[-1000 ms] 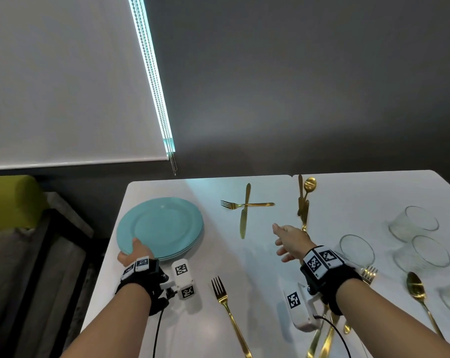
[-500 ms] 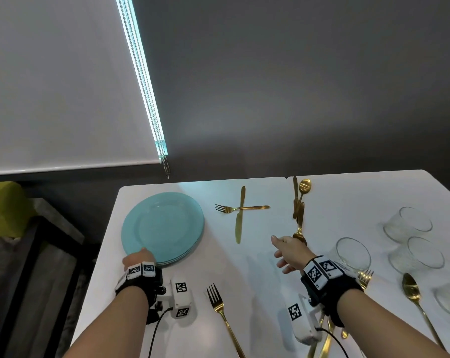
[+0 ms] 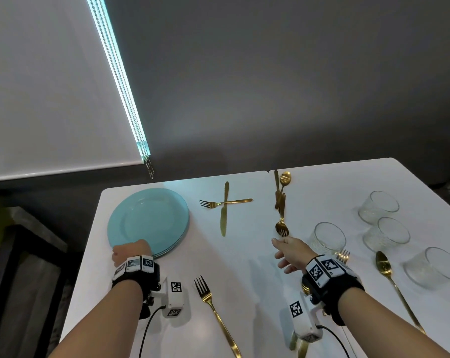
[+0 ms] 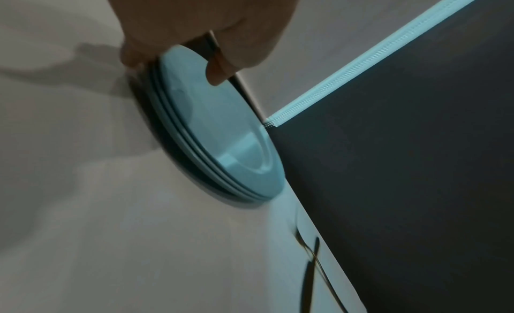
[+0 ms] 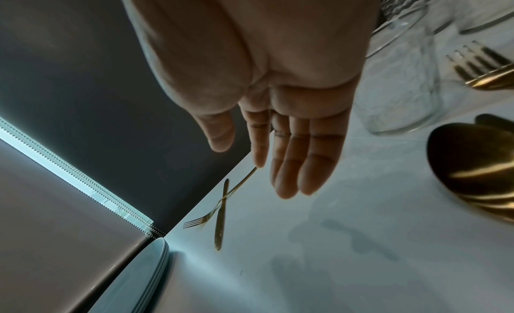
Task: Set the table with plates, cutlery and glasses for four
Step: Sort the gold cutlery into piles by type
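Note:
A stack of teal plates (image 3: pixel 149 223) lies at the far left of the white table (image 3: pixel 247 267). My left hand (image 3: pixel 131 251) grips the stack's near rim; in the left wrist view the thumb (image 4: pixel 217 76) lies on the top plate (image 4: pixel 222 142) and the fingers curl under the rim. My right hand (image 3: pixel 288 251) hovers above the middle of the table, holding nothing, its fingers (image 5: pixel 292 175) straight. A gold fork and knife (image 3: pixel 225 202) lie crossed beyond it. Several glasses (image 3: pixel 327 239) stand at the right.
A bundle of gold cutlery (image 3: pixel 282 202) lies just past my right hand. One gold fork (image 3: pixel 213 308) lies near the front between my arms, and a spoon (image 3: pixel 389 275) lies among the glasses. A window blind (image 3: pixel 51 86) hangs beyond the table's left corner.
My left hand has slid along the plate rim from its left side to the near edge. My right hand has stayed over the middle of the table.

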The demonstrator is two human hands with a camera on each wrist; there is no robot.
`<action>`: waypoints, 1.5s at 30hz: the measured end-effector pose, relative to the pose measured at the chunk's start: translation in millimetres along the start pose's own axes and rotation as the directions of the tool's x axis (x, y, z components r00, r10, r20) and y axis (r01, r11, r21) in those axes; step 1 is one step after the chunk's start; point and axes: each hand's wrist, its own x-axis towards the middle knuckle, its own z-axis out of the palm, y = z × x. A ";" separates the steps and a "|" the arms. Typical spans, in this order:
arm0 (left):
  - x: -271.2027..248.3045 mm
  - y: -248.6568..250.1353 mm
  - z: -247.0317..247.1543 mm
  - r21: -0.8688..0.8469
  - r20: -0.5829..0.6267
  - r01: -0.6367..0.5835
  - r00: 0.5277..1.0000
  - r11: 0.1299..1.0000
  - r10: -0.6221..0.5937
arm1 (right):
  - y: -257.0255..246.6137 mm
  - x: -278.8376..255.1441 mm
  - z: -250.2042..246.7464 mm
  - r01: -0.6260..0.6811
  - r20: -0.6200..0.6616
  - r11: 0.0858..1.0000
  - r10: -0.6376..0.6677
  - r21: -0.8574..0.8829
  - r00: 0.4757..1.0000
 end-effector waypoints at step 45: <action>-304.7 -42.1 154.7 0.621 0.779 -0.775 0.626 0.116 0.013 | 132.7 38.0 -132.8 -0.143 -0.070 0.942 0.128 -0.302 0.989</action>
